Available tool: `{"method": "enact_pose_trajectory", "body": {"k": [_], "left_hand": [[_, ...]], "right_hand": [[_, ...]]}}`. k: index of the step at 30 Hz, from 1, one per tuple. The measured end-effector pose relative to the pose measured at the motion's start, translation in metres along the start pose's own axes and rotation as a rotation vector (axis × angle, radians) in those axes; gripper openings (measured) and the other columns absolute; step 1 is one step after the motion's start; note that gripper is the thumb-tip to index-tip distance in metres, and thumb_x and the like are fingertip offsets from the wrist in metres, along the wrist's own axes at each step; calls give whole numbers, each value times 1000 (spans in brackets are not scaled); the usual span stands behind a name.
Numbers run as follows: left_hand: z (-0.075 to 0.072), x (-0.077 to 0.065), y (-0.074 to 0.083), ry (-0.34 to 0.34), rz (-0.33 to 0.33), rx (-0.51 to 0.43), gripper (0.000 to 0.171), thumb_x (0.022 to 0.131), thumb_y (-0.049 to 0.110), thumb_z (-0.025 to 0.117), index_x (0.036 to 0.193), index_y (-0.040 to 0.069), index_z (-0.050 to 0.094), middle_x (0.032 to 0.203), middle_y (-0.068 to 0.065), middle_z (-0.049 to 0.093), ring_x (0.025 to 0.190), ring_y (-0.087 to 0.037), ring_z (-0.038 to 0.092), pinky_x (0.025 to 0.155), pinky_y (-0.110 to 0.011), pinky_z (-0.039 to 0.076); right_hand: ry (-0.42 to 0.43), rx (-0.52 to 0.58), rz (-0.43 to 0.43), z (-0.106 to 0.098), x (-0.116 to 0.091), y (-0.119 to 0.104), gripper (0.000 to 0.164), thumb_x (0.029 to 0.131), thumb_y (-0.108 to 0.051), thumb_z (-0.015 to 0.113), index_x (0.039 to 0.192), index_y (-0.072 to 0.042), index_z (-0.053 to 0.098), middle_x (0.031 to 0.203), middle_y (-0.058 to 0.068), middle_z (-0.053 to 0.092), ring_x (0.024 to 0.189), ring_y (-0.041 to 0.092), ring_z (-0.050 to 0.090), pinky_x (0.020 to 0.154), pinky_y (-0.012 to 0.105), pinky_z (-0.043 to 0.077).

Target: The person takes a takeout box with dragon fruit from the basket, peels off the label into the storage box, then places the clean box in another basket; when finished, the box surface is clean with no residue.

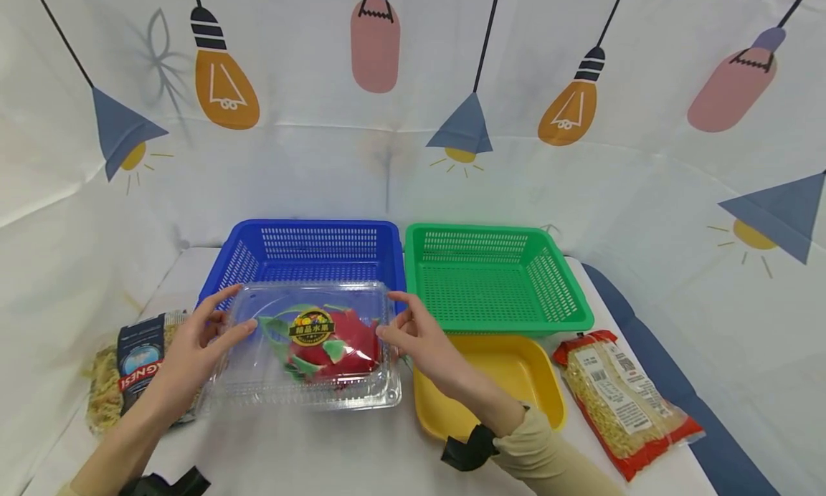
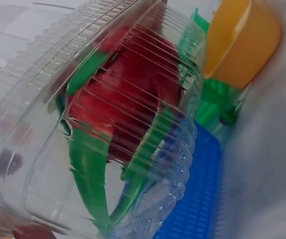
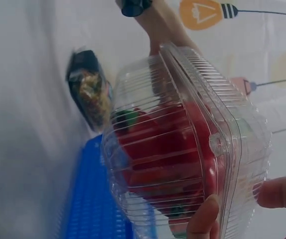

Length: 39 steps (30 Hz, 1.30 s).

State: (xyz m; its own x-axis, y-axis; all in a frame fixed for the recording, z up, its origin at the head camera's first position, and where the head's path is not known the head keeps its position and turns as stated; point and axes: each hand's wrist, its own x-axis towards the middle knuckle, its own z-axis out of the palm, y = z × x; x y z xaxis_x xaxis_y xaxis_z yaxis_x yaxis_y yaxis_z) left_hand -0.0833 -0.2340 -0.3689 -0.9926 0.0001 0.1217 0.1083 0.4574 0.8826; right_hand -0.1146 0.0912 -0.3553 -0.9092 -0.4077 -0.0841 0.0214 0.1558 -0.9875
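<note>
A clear plastic clamshell box (image 1: 252, 392) is held up between both hands, overlapping the blue basket's front in the head view. Inside it lies a red dragon fruit (image 1: 355, 342) with green scales, beneath a round black and gold sticker (image 1: 311, 327) on the lid. My left hand (image 1: 200, 345) grips the box's left side, thumb over the lid. On the opposite side my right hand (image 1: 422, 335) pinches the edge; its thumb and a finger (image 3: 206, 216) straddle the rim in the right wrist view. Ribbed walls and the dragon fruit fill much of the left wrist view.
Behind stand a blue basket (image 1: 316, 227) and a green basket (image 1: 497, 329). A yellow tray (image 1: 490, 360) sits in front of the green one. A pasta bag (image 1: 138, 360) lies at left, a red-edged bag (image 1: 619, 396) at right. A printed curtain (image 1: 310, 166) hangs behind.
</note>
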Motion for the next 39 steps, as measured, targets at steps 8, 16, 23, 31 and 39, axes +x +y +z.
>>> {"method": "enact_pose_trajectory", "body": {"k": [8, 16, 23, 31, 39], "left_hand": [[3, -27, -19, -109, -95, -17, 64, 105, 25, 54, 159, 19, 22, 112, -9, 34, 91, -8, 47, 61, -31, 42], [15, -44, -50, -137, -169, -62, 64, 103, 21, 58, 156, 17, 23, 109, -9, 33, 87, -8, 46, 59, -33, 41], [32, -41, -65, -115, -244, -39, 68, 99, 28, 64, 154, 14, 26, 103, -9, 37, 80, -10, 44, 55, -32, 42], [37, -30, -75, -106, -269, 71, 75, 98, 37, 65, 156, 14, 23, 105, -10, 37, 87, -16, 37, 64, -32, 33], [38, -27, -82, -102, -252, 79, 76, 98, 34, 65, 157, 14, 23, 105, -9, 36, 86, -14, 37, 63, -31, 33]], "right_hand": [[-33, 11, 23, 9, -24, 19, 64, 96, -20, 68, 148, -8, 34, 98, 10, 46, 76, 20, 56, 69, 30, 54], [-52, 59, 47, 20, -33, 50, 67, 91, -12, 71, 146, -4, 34, 100, 11, 46, 78, 15, 52, 65, 26, 55], [-41, 18, 81, 23, -25, 71, 68, 91, -11, 71, 147, -5, 33, 101, 11, 48, 80, 16, 53, 67, 29, 56], [-36, -33, 58, 28, -14, 82, 71, 93, -10, 68, 151, -2, 28, 101, 12, 48, 79, 17, 54, 65, 35, 57], [10, -345, -27, 29, -13, 77, 69, 94, -25, 67, 150, -3, 33, 111, 12, 48, 88, 17, 54, 70, 29, 52]]}}
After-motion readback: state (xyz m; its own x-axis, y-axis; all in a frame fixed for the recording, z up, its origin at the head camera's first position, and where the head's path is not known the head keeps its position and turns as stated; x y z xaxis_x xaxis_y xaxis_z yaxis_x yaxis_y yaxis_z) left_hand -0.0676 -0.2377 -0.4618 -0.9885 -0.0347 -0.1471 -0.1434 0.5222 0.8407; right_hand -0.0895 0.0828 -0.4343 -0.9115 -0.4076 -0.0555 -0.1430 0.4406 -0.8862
